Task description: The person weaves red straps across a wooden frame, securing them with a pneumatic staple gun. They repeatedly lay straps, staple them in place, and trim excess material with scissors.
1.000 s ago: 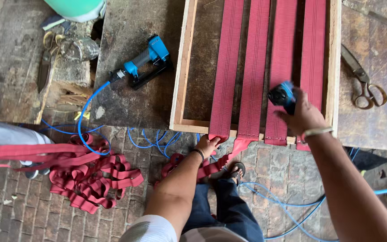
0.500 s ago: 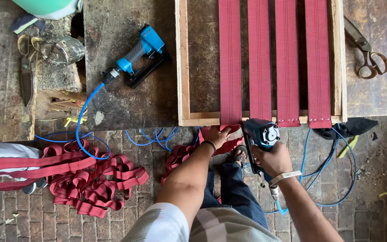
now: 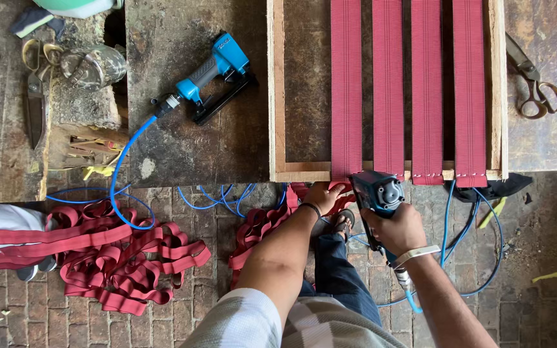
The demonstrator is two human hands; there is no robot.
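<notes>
At frame edge: left hand (image 3: pixel 325 195) pinches webbing strip (image 3: pixel 346 90) taut for fastening.
Right grip: closed around stapler (image 3: pixel 376 193), nose at wooden frame (image 3: pixel 298 171).

Both forearms reach forward, side by side. The left hand (image 3: pixel 325 195), a dark band at its wrist, pinches with fingers curled. The right hand (image 3: pixel 400 227), a pale band at its wrist, is clenched in a fist-like grip.
</notes>
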